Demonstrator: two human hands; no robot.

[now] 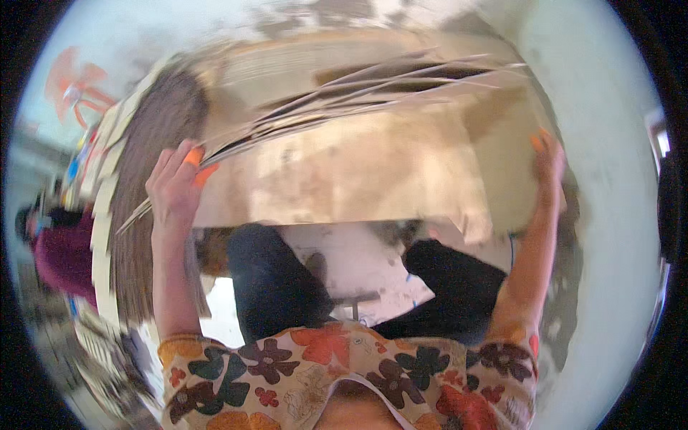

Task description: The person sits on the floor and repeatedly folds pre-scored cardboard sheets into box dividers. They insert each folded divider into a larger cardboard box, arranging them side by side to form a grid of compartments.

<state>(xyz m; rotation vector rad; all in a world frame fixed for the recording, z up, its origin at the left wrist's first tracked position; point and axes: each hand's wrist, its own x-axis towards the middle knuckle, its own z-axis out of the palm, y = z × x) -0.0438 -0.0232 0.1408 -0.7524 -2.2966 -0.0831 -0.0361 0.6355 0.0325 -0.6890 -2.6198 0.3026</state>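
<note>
My left hand (175, 179) is closed around the near end of a loose bundle of thin, straight sticks (358, 89). The bundle fans out to the right across the far part of a pale board (322, 190), and a few stick ends poke out below the hand. Orange coverings show on the fingers of both hands. Over at the board's right side is my right hand (549, 161), smeared by motion. Its fingers point away from me, and whether they grip or touch anything cannot be made out.
A thick stack of dark thin sticks (136, 208) lies along the left, beside a row of pale slats (104, 215). A person in a maroon top (64, 251) is farther left. A pale wall (609, 179) rises on the right. My knees (269, 276) are under the board's near edge.
</note>
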